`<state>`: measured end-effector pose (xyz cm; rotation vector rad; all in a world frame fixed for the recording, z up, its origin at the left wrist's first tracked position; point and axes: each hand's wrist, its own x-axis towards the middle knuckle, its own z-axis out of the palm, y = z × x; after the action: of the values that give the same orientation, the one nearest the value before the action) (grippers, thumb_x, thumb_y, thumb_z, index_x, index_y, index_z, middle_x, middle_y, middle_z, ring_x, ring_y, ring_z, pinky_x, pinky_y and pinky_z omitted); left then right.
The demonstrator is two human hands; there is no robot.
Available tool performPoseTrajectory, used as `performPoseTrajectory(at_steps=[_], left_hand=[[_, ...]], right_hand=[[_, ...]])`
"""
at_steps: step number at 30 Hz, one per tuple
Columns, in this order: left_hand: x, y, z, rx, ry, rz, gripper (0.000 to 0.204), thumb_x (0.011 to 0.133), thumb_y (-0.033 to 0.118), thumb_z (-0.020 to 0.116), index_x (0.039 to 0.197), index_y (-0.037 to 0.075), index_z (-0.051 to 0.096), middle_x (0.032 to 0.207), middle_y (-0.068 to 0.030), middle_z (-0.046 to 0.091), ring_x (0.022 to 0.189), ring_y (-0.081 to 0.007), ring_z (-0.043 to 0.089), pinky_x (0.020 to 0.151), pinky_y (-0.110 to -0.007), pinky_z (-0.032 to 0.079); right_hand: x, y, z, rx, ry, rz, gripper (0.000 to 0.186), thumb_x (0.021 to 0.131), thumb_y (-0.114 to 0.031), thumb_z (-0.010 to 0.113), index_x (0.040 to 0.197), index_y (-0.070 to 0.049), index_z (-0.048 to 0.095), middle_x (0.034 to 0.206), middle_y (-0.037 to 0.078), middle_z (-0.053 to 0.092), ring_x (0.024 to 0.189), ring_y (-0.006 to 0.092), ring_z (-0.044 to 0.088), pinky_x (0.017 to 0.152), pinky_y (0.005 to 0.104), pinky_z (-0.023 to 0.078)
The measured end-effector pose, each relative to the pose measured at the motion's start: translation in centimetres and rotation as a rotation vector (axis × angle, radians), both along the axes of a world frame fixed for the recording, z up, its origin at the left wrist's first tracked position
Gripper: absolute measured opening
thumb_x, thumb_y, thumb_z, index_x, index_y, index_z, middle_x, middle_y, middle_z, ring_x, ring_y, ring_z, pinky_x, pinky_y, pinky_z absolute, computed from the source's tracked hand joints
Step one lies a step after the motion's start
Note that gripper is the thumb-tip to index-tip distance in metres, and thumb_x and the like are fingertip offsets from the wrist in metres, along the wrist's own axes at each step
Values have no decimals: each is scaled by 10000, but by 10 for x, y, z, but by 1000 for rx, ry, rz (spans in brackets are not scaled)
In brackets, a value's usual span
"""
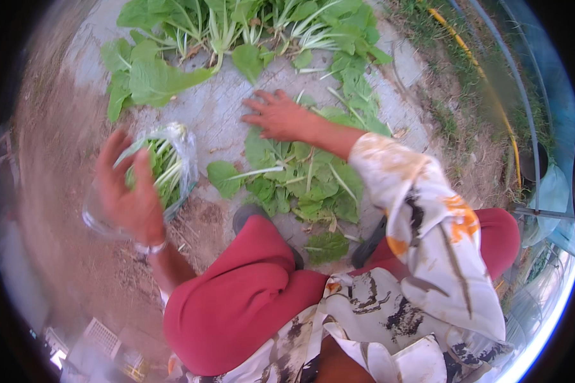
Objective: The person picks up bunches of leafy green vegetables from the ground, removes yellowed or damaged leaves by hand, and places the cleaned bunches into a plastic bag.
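Note:
My left hand (126, 191) is raised at the left, its fingers apart and slightly blurred, in front of a clear plastic bag (188, 153). Inside the bag are leafy greens with pale stems (167, 167); the hand hides part of them. Out over the grey slab, my right hand (271, 115) has its fingers spread and nothing in them. Just beyond its fingertips lies a single green leaf (248, 60) at the edge of a big row of leafy greens (220, 29). Below its wrist is a pile of loose leaves (300, 175), in front of my feet.
The grey slab (204, 108) carries all the greens. Bare brown soil (57, 159) lies to the left. On the right are grass (447, 121), a yellow hose (492, 83) and a bluish pipe (521, 76). My knees in red trousers (236, 300) frame the near side.

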<state>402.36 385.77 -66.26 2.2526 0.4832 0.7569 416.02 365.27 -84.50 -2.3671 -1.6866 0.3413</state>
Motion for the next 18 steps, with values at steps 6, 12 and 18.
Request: performPoseTrajectory(at_steps=[6, 12, 18], left_hand=[[47, -33, -36, -103, 308, -408, 340, 776, 52, 678, 1110, 72, 620, 1073, -96, 629, 918, -198, 624, 730, -297, 518], [85, -64, -74, -66, 667, -819, 340, 792, 107, 664, 1125, 58, 613, 1077, -114, 641, 894, -200, 645, 721, -303, 526], [102, -80, -88, -101, 689, -953, 336, 785, 126, 664, 1109, 50, 616, 994, -111, 671, 812, -212, 666, 733, -322, 530]], right_hand=[[-37, -107, 52, -696, 338, 52, 536, 814, -339, 646, 1270, -105, 490, 1307, 150, 468, 1191, 356, 469, 902, 526, 437], [23, -118, 57, -140, 594, -312, 379, 805, -231, 636, 1117, -20, 594, 1015, 222, 611, 874, 406, 610, 786, 429, 497], [74, -75, -6, 331, 248, -917, 282, 822, -255, 627, 899, 15, 655, 798, 219, 658, 818, 376, 640, 744, 427, 503]])
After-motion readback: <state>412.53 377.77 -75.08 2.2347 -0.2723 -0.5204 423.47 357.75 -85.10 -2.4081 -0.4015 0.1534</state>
